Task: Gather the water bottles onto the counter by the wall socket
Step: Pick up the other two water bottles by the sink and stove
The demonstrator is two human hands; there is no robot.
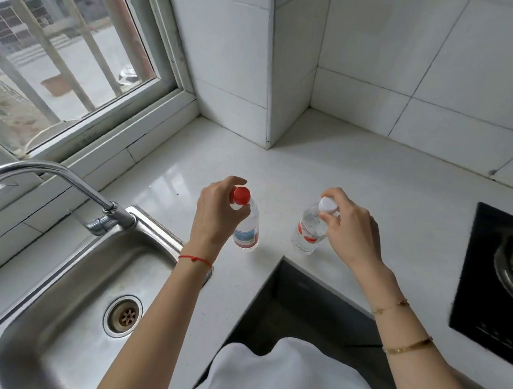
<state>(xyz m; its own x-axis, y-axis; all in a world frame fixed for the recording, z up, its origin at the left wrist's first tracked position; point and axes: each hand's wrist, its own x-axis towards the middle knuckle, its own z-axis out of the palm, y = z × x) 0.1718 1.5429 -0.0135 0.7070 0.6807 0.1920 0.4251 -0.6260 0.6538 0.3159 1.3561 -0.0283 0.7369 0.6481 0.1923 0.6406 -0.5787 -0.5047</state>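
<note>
- Bottles stand upright on the white counter, near its inner front edge: red-capped bottle and white-capped bottle, both clear with water.
- Left hand grips the red cap's neck; right hand pinches the white cap.
- Steel sink lies left, empty.

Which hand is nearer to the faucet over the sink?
Left. The left hand, gripping the red-capped bottle, is just right of the faucet; the right hand holds the white-capped bottle farther right.
</note>
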